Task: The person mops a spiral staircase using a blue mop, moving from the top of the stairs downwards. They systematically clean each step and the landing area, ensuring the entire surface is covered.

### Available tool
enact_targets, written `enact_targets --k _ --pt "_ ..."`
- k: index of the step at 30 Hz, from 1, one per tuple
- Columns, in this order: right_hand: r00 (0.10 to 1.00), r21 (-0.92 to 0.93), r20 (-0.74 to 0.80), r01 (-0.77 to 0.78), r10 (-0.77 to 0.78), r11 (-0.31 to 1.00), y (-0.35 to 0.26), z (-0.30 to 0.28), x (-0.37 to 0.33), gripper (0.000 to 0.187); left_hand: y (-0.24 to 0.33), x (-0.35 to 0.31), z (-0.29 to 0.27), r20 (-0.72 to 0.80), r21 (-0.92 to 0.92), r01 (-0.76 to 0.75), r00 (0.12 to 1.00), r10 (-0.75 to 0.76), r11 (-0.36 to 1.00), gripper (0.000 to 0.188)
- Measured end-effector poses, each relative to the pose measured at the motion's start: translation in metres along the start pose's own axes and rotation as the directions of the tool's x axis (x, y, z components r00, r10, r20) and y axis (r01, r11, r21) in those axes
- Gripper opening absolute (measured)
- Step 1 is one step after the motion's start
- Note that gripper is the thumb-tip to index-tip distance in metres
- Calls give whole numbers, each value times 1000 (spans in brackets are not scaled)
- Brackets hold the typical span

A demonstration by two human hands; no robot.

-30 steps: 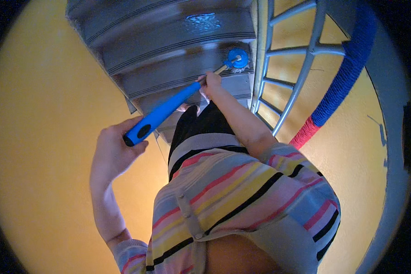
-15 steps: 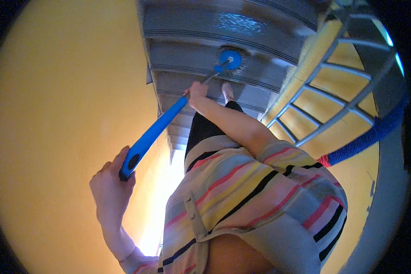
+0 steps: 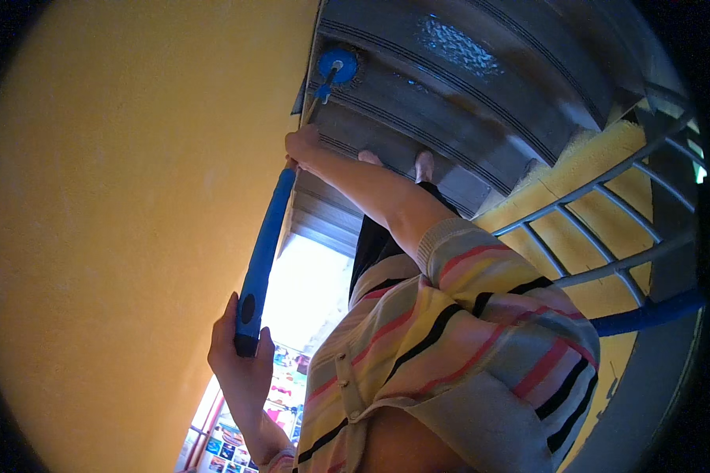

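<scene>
A mop with a thick blue handle (image 3: 267, 244) slants up from the lower left along the yellow wall. My left hand (image 3: 243, 378) grips the handle's dark butt end, thumb on one side and fingers on the other. Further up, my right hand (image 3: 302, 143) is closed round the thin shaft, its arm reaching across my body. The round blue mop head (image 3: 338, 66) with its grey fringe rests on a stair step at the left, close against the wall. Its fringe is mostly in shadow.
Grey stairs (image 3: 418, 110) with ribbed edges curve across the top, a glistening wet patch (image 3: 459, 46) on one tread. My bare feet (image 3: 424, 165) stand on a step. A grey metal railing (image 3: 584, 229) with a blue-wrapped rail (image 3: 647, 314) is at right; a yellow wall (image 3: 134, 205) at left.
The mop head has moved left from the middle of the step to the wall side. Both hands have moved with the mop, which now stands steeper. The view has turned, and both feet now show.
</scene>
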State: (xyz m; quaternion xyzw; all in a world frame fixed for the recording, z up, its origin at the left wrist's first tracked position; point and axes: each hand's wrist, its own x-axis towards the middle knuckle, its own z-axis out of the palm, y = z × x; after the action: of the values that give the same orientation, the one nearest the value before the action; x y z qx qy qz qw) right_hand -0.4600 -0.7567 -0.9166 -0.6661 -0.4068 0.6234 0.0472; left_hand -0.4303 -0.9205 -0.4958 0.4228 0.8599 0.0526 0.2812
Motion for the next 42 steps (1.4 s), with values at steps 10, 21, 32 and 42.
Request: enact_targets --k 10,21,32,42 --pt "742 -603 616 660 -265 448 -17 -66 16 11 22 14 4 63 -265 155 988 -143 952 49" --pt "911 36 368 184 -184 982 52 -31 66 12 18 -15 25 -55 -138 36 997 -44 990 46" --pt "967 789 250 -238 58 566 57 -32 68 20 -107 -23 76 -378 96 -746 585 717 659 33" --pt "864 588 501 -300 -46 751 105 90 23 12 -155 -35 48 -769 -401 -901 430 473 166 25"
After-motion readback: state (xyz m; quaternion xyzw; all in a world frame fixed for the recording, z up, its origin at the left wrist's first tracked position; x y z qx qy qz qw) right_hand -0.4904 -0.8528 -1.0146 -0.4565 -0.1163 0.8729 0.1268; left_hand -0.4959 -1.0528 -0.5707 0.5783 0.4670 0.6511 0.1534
